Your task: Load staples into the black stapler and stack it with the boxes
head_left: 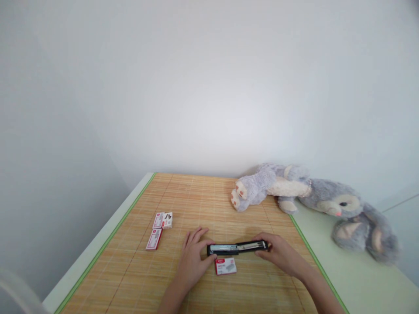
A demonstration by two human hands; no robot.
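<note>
A black stapler (237, 248) lies opened out flat on the bamboo mat, its metal inner parts facing up. My right hand (275, 251) grips the stapler's right end between thumb and fingers. At its left end, my left hand (194, 258) rests with fingers spread, the forefinger and thumb touching or close to the stapler's end. Just below the stapler lies a small red and white box (225, 266), near my left thumb.
Several small boxes (154, 239) sit together on the left of the bamboo mat (193, 192). A grey plush rabbit (294, 187) lies along the back right, over the mat's edge and the pale green tabletop (369, 283). A wall stands behind.
</note>
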